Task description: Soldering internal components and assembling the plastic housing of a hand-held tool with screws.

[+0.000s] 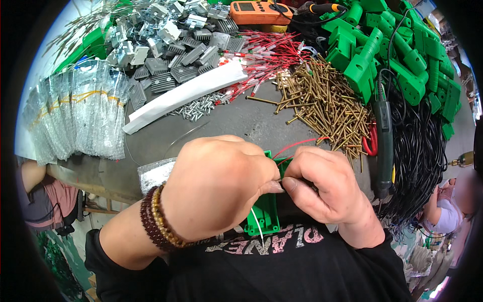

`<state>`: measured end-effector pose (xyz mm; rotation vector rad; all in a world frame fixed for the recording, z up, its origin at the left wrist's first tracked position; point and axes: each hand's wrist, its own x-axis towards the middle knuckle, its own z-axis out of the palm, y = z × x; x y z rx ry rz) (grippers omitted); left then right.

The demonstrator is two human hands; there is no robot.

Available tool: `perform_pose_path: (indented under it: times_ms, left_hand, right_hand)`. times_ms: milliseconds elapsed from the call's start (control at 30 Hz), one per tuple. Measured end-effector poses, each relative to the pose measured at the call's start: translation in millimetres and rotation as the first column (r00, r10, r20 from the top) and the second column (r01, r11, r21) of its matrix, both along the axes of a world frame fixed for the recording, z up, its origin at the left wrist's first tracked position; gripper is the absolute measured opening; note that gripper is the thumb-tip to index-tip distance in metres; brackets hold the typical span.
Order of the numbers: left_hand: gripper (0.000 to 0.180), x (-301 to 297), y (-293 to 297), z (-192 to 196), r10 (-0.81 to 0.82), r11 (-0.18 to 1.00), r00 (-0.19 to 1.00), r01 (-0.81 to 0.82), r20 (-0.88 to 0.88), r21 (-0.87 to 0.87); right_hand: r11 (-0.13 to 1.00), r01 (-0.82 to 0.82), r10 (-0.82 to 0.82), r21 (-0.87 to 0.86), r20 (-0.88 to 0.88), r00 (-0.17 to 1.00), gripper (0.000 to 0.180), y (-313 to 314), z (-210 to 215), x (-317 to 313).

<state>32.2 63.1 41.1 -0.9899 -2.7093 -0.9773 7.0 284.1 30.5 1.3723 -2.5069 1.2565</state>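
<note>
My left hand, with two beaded bracelets on its wrist, is closed in a pinch over the green plastic housing. Close against its fingertips, my right hand is also pinched. Whatever lies between the fingers is too small and covered to make out. A white wire comes out below the left fingers and hangs over the open housing. Behind the fingertips a red wire arcs up and to the right. The housing lies tray-like near my body, its middle hidden by my hands.
Long brass screws lie piled beyond my right hand, beside a soldering iron and black cables. Green housings, red-wired parts, grey heatsinks, an orange multimeter and bubble-wrap bags ring the table. People sit at both sides.
</note>
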Motion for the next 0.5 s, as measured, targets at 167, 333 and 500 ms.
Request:
perform_pose_path:
  times_ms: [167,333,500]
  left_hand:
    - [0.016,4,8,-15,0.069,0.987,0.998,-0.068,-0.001,0.145]
    - [0.019,7,11,-20,0.154,0.968,0.988,-0.151,0.001,0.199]
    - [0.014,12,6,-29,0.103,0.969,0.992,-0.085,-0.066,0.231]
  right_hand:
    - [0.999,-0.037,0.037,0.014,0.039,0.999,0.009,1,-1,1]
    - [0.999,0.033,-0.032,0.016,-0.046,0.998,0.012,3,-2,-1]
    - [0.995,0.063,-0.049,0.072,-0.179,0.983,0.015,-2,3,-1]
